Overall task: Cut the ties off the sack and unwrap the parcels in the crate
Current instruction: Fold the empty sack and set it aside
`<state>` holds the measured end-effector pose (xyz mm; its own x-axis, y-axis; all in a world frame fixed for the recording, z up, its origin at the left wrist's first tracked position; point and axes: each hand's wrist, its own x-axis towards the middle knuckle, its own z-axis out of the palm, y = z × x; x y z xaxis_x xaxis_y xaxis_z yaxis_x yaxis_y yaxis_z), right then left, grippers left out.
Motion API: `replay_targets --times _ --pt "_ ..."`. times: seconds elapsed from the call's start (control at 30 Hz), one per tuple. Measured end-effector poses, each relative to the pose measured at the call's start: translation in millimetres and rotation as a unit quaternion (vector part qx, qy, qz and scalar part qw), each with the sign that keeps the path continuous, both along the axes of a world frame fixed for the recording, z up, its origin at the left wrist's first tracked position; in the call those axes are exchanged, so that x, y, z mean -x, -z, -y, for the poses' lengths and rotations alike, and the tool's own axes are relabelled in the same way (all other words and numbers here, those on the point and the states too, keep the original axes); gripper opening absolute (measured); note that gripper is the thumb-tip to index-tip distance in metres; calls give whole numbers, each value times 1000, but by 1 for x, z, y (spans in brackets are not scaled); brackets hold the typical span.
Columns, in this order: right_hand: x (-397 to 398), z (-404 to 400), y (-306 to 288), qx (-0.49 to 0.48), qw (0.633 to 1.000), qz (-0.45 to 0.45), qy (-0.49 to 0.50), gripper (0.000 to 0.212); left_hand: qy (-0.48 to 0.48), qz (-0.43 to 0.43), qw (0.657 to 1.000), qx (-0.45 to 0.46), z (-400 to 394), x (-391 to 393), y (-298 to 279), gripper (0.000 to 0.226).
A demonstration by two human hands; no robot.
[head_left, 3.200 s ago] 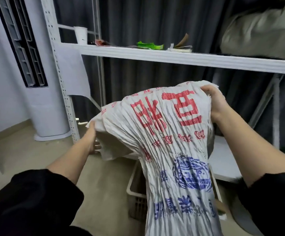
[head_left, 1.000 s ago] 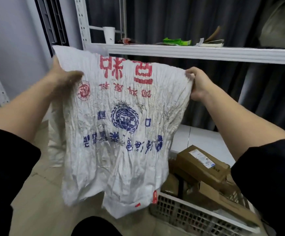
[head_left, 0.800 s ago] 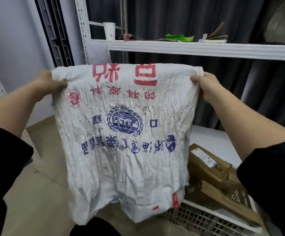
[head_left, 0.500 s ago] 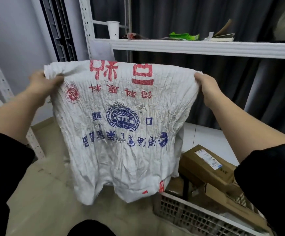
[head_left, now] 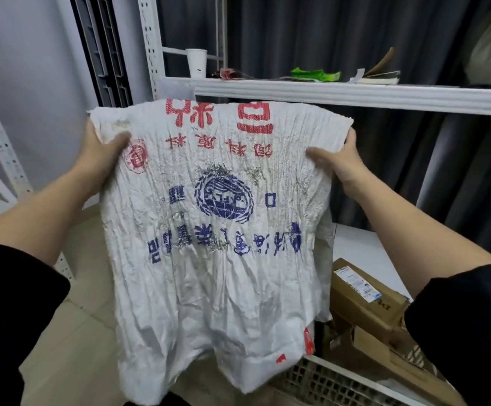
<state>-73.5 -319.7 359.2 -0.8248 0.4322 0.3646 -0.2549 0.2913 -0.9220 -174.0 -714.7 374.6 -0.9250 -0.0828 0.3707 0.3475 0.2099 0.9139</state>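
Empty white woven sack, held spread flat in the air before the shelf; its long axis runs vertically and the red and blue print reads upside down, so the printed top points toward the floor. Left hand pinches the upper left corner, thumb across the front face. Right hand grips the upper right edge, thumb likewise in front; the fingers behind the cloth are hidden. The sack's lower hem hangs loose over the near left corner of the white slotted crate, possibly touching its rim. Brown cardboard parcels lie stacked in the crate, right of the sack. A paper cup stands at the shelf's left end.
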Motion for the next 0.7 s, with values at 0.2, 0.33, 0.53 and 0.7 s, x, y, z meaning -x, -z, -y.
replay_targets --times 0.2,0.33,0.53,0.7 --pt "1 -17 13 -26 999 25 4 82 51 19 981 185 -9 5 20 86" --pt "-1 -34 19 -68 997 12 31 70 4 -26 962 272 11 21 21 88" --pt "5 -16 34 -233 952 46 194 72 -80 -81 913 393 -7 31 32 91" --pt "21 51 21 -326 916 34 229 60 -144 -177 856 463 -84 -2 12 59"
